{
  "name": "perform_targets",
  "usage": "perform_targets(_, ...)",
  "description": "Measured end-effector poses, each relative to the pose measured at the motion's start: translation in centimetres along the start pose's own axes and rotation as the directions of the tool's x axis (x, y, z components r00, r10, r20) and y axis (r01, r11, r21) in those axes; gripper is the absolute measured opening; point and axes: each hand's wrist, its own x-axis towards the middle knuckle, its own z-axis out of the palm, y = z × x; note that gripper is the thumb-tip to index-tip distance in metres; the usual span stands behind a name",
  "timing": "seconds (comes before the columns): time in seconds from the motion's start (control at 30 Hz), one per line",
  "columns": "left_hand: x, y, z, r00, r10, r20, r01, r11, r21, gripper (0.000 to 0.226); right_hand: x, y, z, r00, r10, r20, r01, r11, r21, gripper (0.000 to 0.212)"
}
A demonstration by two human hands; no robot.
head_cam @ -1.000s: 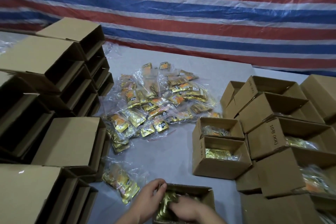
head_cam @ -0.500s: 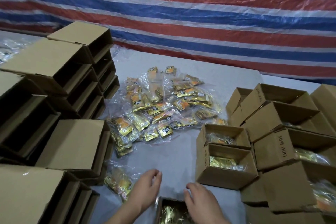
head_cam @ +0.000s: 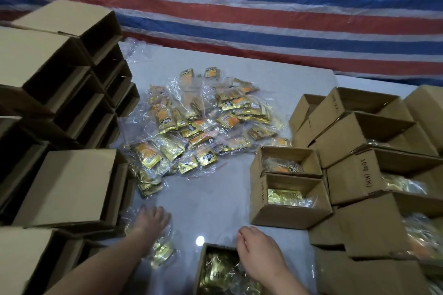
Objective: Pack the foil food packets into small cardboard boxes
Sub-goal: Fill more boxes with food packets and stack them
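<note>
A pile of foil packets (head_cam: 203, 124), gold and orange inside clear bags, is being shown at the middle of the grey table (head_cam: 215, 206). It is being hemmed in on the left by stacked empty boxes (head_cam: 69, 103) lying on their sides, and on the right by filled open boxes (head_cam: 374, 151) set in rows. Behind the table, a red, white and blue striped tarp (head_cam: 263, 7) is being seen.

The left hand (head_cam: 151, 220) is being laid flat, fingers spread, on a clear bag of packets (head_cam: 163, 252) beside the nearest empty box. The right hand (head_cam: 259, 249) is being rested on the far right corner of the near box (head_cam: 215, 268), fingers loosely curled together; whether anything is being pinched cannot be told. This box is being cut off by the lower edge, with gold packets inside.

"10号 (KK)" is being read on one right-hand box (head_cam: 352, 177). Print on the packets is being blurred beyond reading.
</note>
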Motion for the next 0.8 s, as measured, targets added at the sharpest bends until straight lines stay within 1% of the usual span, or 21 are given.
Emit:
perform_targets(0.03,0.1,0.2,0.6,1.000,0.006,-0.017,-0.006,1.000,0.009,0.101,0.0,0.0,0.0,1.000,0.004,-0.001,-0.004,1.000,-0.005,0.032)
perform_targets(0.07,0.1,0.4,1.2,0.999,0.013,-0.049,-0.013,1.000,0.005,0.101,-0.1,0.1,0.1,1.000,0.010,0.000,-0.010,1.000,-0.005,0.032)
perform_targets(0.17,0.4,0.7,2.5,0.991,0.046,-0.127,-0.053,0.997,-0.055,0.074,-0.2,0.2,0.1,1.000,0.028,-0.010,-0.028,1.000,0.011,0.033)
perform_targets(0.23,0.3,0.9,3.1,0.989,0.025,-0.145,-0.041,0.993,-0.111,0.064,-0.2,0.3,0.1,0.999,0.038,-0.013,-0.037,0.999,0.023,0.033)
perform_targets(0.27,0.2,1.0,3.2,0.988,-0.003,-0.155,-0.023,0.986,-0.163,0.062,-0.2,0.3,0.1,0.999,0.037,-0.009,-0.037,0.999,0.026,0.033)
perform_targets(0.33,0.2,1.2,2.6,0.981,-0.091,-0.173,0.028,0.940,-0.340,0.056,-0.2,0.3,0.2,0.999,0.032,0.007,-0.032,0.999,0.031,0.031)
perform_targets(0.4,-0.1,1.2,-0.3,0.972,-0.153,-0.179,0.026,0.825,-0.564,0.053,-0.1,0.3,0.1,0.999,0.035,0.031,-0.036,0.998,0.047,0.028)
perform_targets(0.47,-0.8,1.0,-4.5,0.956,-0.192,-0.221,-0.035,0.676,-0.736,0.058,-0.1,0.3,-0.2,0.996,0.054,0.068,-0.060,0.995,0.083,0.028)
perform_targets(0.5,-1.5,0.8,-6.9,0.945,-0.209,-0.251,-0.083,0.588,-0.804,0.058,0.0,0.2,-0.4,0.993,0.072,0.092,-0.082,0.991,0.110,0.030)
perform_targets(0.53,-2.4,0.5,-9.3,0.931,-0.226,-0.288,-0.146,0.491,-0.859,0.052,0.2,0.1,-0.8,0.989,0.089,0.114,-0.106,0.982,0.155,0.035)
perform_targets(0.57,-3.5,0.4,-11.5,0.918,-0.242,-0.315,-0.215,0.365,-0.906,0.043,0.3,0.0,-1.2,0.986,0.103,0.134,-0.133,0.963,0.236,0.044)
perform_targets(0.6,-4.4,0.4,-13.4,0.904,-0.255,-0.343,-0.291,0.218,-0.931,0.038,0.5,-0.4,-2.0,0.982,0.103,0.160,-0.156,0.917,0.367,0.058)
perform_targets(0.63,-5.4,0.4,-15.3,0.890,-0.266,-0.371,-0.361,0.087,-0.929,0.041,0.6,-1.0,-3.1,0.979,0.077,0.187,-0.167,0.830,0.532,0.074)
perform_targets(0.67,-6.5,0.5,-17.0,0.872,-0.270,-0.408,-0.425,-0.008,-0.905,0.042,0.7,-1.7,-4.4,0.982,0.036,0.185,-0.155,0.713,0.684,0.090)
perform_targets(0.7,-7.5,0.7,-18.7,0.857,-0.253,-0.449,-0.482,-0.089,-0.872,0.037,0.7,-2.3,-5.7,0.987,0.005,0.158,-0.131,0.581,0.803,0.103)
perform_targets(0.73,-8.4,1.0,-20.0,0.836,-0.224,-0.500,-0.538,-0.163,-0.827,0.029,0.8,-2.7,-6.9,0.993,-0.011,0.121,-0.103,0.461,0.882,0.112)
perform_targets(0.77,-9.2,1.5,-21.0,0.814,-0.199,-0.546,-0.580,-0.222,-0.784,0.023,0.7,-3.1,-8.2,0.996,-0.025,0.081,-0.067,0.346,0.936,0.117)
perform_targets(0.8,-9.9,1.9,-21.7,0.798,-0.181,-0.575,-0.603,-0.260,-0.754,0.018,0.7,-3.4,-9.3,0.998,-0.041,0.047,-0.036,0.241,0.970,0.119)
